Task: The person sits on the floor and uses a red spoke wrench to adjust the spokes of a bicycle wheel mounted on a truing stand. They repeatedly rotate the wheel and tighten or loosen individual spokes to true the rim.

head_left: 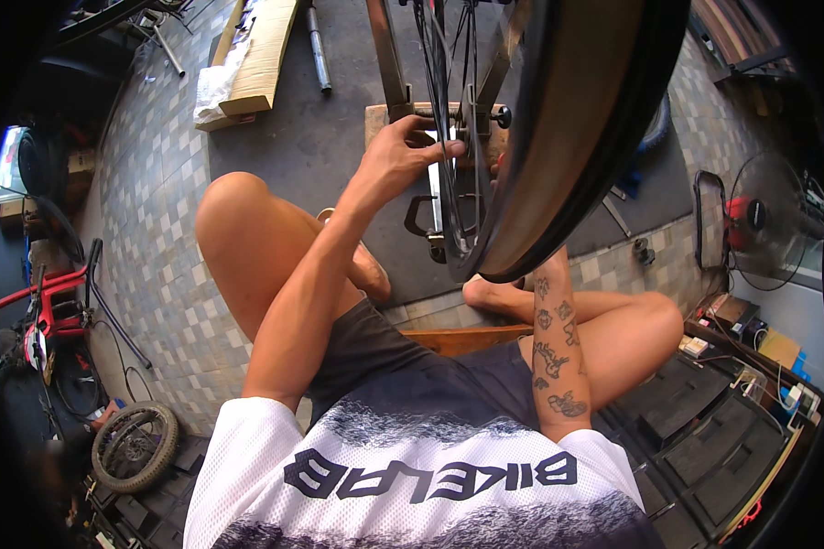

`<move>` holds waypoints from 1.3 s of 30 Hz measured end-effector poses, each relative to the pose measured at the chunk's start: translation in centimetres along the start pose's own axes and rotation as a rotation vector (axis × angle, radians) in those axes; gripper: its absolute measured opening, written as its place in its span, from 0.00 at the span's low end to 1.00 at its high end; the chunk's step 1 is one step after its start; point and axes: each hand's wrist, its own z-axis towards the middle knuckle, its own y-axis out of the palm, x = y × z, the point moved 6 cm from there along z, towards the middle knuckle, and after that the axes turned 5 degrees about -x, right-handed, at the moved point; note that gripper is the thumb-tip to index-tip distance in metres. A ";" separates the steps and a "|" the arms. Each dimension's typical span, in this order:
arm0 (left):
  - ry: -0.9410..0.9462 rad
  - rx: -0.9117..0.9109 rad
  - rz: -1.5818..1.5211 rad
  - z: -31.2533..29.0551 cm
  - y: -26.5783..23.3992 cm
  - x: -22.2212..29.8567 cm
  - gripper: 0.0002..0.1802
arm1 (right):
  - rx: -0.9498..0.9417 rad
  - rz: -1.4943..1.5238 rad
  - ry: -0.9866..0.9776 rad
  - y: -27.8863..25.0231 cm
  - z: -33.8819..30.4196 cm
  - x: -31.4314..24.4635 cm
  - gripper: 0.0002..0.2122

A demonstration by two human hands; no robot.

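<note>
A large bicycle wheel stands upright in front of me, close to the camera. It sits between the metal uprights of a wheel truing stand, fixed to a wooden base. My left hand reaches to the wheel's left side, its bent fingers and thumb closed about the rim and spokes low down. A dark knob sticks out at the stand's right. My right forearm runs up behind the wheel, which hides nearly all of that hand; a small reddish patch shows beside the rim.
An opened cardboard box and a metal tube lie on the dark mat beyond. At far left is a red bike frame, with a small wheel nearer. A fan stands right, above black storage cases.
</note>
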 end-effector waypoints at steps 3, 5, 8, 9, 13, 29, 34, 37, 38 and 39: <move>-0.119 0.159 0.642 0.2 -1.2 -2.3 0.33 | -0.062 0.174 -0.063 0.6 0.5 -0.3 0.15; -0.112 0.259 0.593 0.0 -1.8 -3.2 0.28 | -0.017 0.157 -0.039 0.2 0.6 0.0 0.15; -0.088 0.311 0.554 -0.2 -2.6 -3.5 0.26 | -0.052 0.094 -0.084 -0.2 0.4 0.2 0.15; -0.052 0.294 0.476 -0.2 -2.7 -3.3 0.26 | -0.007 0.043 -0.020 -0.7 0.6 0.9 0.15; -0.109 0.357 0.521 -0.5 -3.6 -2.2 0.23 | -0.024 0.084 0.048 -2.0 2.8 4.5 0.17; -0.085 0.352 0.415 -0.9 -4.3 -0.1 0.24 | -0.588 -0.946 0.163 -1.2 0.2 21.5 0.23; -0.085 0.341 0.481 -0.5 -4.3 -1.3 0.24 | -0.727 -0.648 0.392 -1.4 -0.1 24.0 0.20; 0.052 0.424 0.473 -0.2 -4.1 -1.8 0.23 | -0.625 -0.590 0.260 -1.7 0.1 23.5 0.27; 0.060 0.422 0.454 0.1 -4.1 -2.1 0.23 | -0.606 -0.610 0.243 -1.8 0.0 23.1 0.27; 0.009 0.375 0.413 0.6 -4.0 -2.7 0.23 | -0.583 -0.641 0.230 -1.8 -0.1 22.7 0.27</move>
